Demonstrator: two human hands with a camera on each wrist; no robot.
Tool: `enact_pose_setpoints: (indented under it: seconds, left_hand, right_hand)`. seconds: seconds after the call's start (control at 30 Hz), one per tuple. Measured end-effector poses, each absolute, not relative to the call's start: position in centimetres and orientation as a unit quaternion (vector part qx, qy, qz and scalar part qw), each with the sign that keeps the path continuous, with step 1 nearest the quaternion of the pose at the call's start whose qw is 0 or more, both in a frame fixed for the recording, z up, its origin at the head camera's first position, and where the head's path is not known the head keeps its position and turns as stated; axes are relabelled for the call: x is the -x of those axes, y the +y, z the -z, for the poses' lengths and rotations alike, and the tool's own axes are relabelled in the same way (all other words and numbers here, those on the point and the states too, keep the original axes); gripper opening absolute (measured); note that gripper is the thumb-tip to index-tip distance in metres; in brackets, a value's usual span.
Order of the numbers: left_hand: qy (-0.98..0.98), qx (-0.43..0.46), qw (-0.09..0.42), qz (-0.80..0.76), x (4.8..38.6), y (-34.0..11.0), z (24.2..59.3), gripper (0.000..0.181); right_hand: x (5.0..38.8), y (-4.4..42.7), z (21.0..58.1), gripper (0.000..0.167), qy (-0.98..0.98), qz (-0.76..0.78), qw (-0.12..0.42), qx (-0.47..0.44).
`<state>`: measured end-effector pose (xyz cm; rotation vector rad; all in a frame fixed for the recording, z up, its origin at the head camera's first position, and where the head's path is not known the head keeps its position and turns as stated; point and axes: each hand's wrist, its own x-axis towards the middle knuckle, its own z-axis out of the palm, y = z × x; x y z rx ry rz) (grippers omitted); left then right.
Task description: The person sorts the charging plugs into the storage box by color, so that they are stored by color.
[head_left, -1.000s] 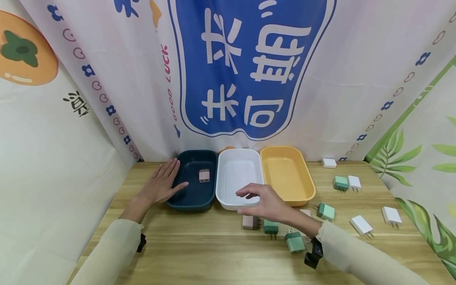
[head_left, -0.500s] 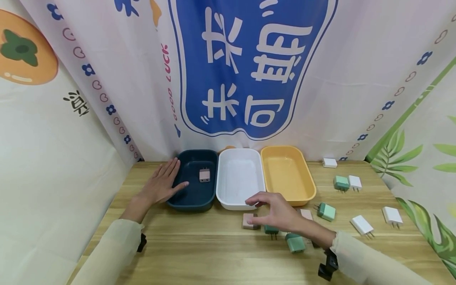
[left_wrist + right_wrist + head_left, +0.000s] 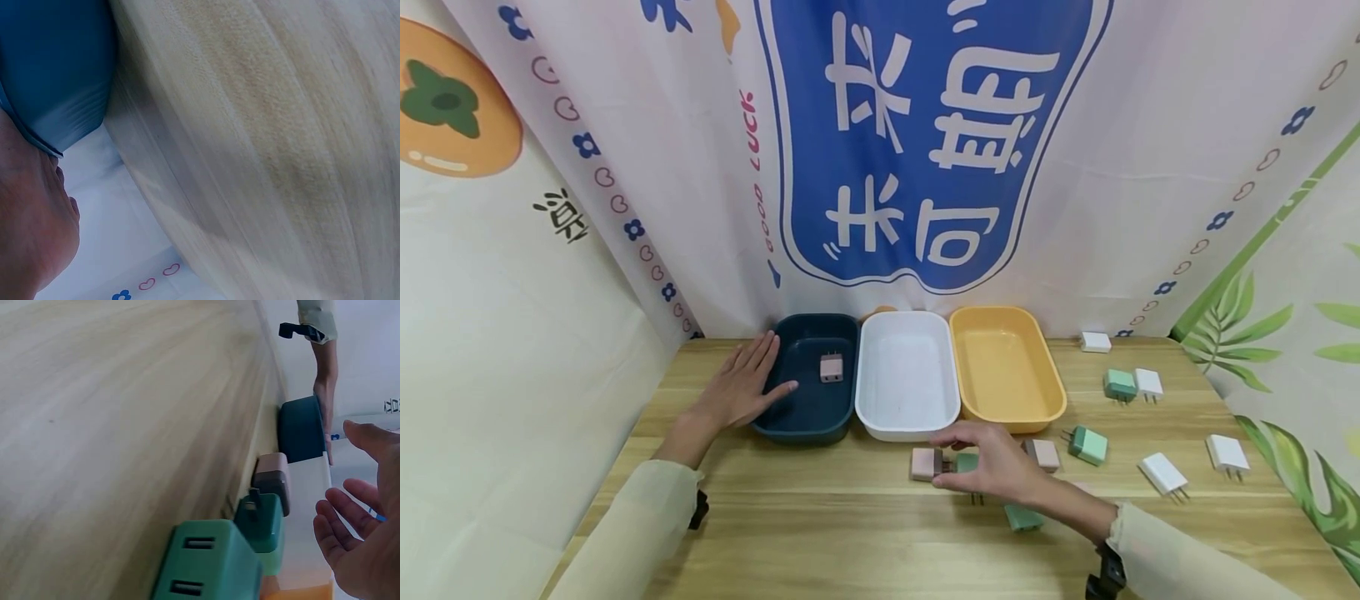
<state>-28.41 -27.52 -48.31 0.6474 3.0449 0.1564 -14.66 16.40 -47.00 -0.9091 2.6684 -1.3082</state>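
Observation:
My left hand [image 3: 737, 387] rests on the left rim of the dark teal tray [image 3: 805, 417], fingers straight, thumb over the inside; a pink charger [image 3: 831, 367] lies in that tray. The left wrist view shows the hand [image 3: 37, 206] against the tray's side [image 3: 56, 75]. My right hand [image 3: 1000, 465] hovers with parted thumb and fingers, holding nothing, beside a pink charger [image 3: 923, 464] and over a green charger [image 3: 967, 463]. In the right wrist view the hand [image 3: 369, 519] is off the pink charger [image 3: 273, 472] and two green ones [image 3: 261, 525].
A white tray [image 3: 907, 375] and a yellow tray [image 3: 1007, 367] stand right of the teal one. Nearer the right forearm lie another pink charger [image 3: 1043, 455] and a green one [image 3: 1023, 517]. Several white and green chargers are scattered at the right. A printed curtain hangs behind.
My right hand has moved down and to the right, from over the white tray's front edge to the chargers before it. My left hand has stayed on the teal tray.

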Motion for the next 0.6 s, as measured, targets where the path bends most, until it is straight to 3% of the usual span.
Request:
enact_pose_setpoints:
  seconds: [0.6]
  left_hand:
    - [0.976, -0.209, 0.001, -0.056, 28.1, -27.4, 48.0, 0.097]
  right_hand:
    - [15.3, 16.1, 49.5, 0.051, 0.885, 0.364, -0.020, 0.290]
